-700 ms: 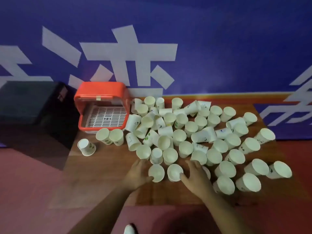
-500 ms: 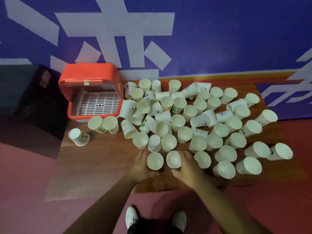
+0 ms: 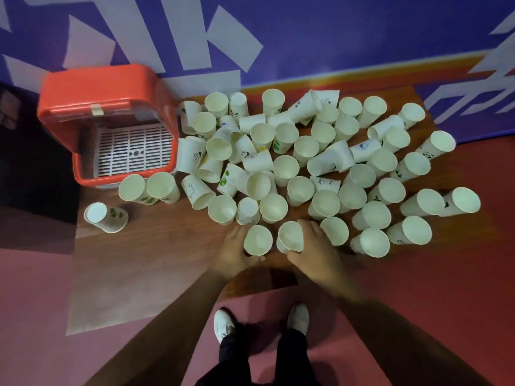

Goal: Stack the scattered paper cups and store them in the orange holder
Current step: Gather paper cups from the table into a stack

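Many white paper cups [image 3: 303, 151] lie scattered over a wooden table [image 3: 156, 246], some upright, some on their sides. At the table's near edge my left hand [image 3: 232, 253] wraps around one upright cup [image 3: 257, 240]. My right hand [image 3: 315, 250] grips the cup [image 3: 290, 236] right beside it. The orange holder [image 3: 97, 93] stands at the table's back left, its lid up and a white slotted tray [image 3: 131, 150] showing inside with no cups on it.
One cup [image 3: 106, 217] lies apart at the front left, and two cups [image 3: 149, 188] lean against the holder's front. A blue wall with white shapes [image 3: 334, 37] runs behind the table. A dark box [image 3: 16, 151] sits left of the holder. My white shoes [image 3: 224, 325] stand on the red floor.
The camera has tilted down and moved closer, bringing my shoes into view. Both hands have closed more tightly around the two nearest cups.
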A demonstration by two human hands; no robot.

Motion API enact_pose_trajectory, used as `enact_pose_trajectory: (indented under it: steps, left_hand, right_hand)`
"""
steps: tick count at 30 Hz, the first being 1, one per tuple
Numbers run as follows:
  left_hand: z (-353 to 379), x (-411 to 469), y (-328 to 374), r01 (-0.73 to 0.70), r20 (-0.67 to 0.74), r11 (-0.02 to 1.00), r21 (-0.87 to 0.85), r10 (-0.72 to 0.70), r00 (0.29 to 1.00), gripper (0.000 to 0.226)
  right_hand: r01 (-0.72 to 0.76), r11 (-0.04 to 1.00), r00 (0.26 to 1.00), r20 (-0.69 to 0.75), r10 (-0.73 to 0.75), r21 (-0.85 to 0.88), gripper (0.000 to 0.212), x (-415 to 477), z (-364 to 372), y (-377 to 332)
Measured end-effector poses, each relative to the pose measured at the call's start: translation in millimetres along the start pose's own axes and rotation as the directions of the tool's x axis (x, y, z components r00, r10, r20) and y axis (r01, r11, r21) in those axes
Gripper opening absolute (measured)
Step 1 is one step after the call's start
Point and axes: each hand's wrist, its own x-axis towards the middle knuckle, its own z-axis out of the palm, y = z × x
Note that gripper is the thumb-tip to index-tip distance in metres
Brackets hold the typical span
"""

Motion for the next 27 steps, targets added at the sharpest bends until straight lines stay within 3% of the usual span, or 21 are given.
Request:
enact_pose_trajectory:
  steps: [5,8,11,17,23,27]
  left_hand:
    - [3,0,3,-0.010,0.068,1.000,-0.003,0.011,0.998,0.106]
    - [-7,-4,-5,0.012,0.118,0.998,0.058,-0.019,0.993,0.116]
    - [-31,-15,-23,0.069,0.063,0.987,0.143,-0.078,0.995,0.098]
    - [-84,-20,-47,0.223,-0.213,0.970,0.093,-0.200,0.956,0.052]
    - [-101,0,-26,0.231,-0.218,0.973,0.009,-0.223,0.950,0.092]
    - [-97,10,-20,0.214,-0.200,0.976,0.032,-0.204,0.958,0.101]
  right_hand:
    - [0.032,0.962,0.988,-0.156,0.011,0.273,0.071,-17,-35,-16]
    - [0.078,0.958,0.988,-0.148,-0.037,0.277,0.070,-13,-39,-42]
    - [0.065,0.980,0.996,-0.071,-0.052,0.188,0.074,-10,-27,-65]
    - [0.076,0.997,0.997,0.003,-0.076,-0.008,0.075,-8,6,-69]
    - [-0.027,0.993,0.993,0.114,0.041,-0.118,0.087,-7,40,-61]
    - [-0.095,0.992,0.979,0.173,0.109,-0.088,0.098,-11,51,-62]
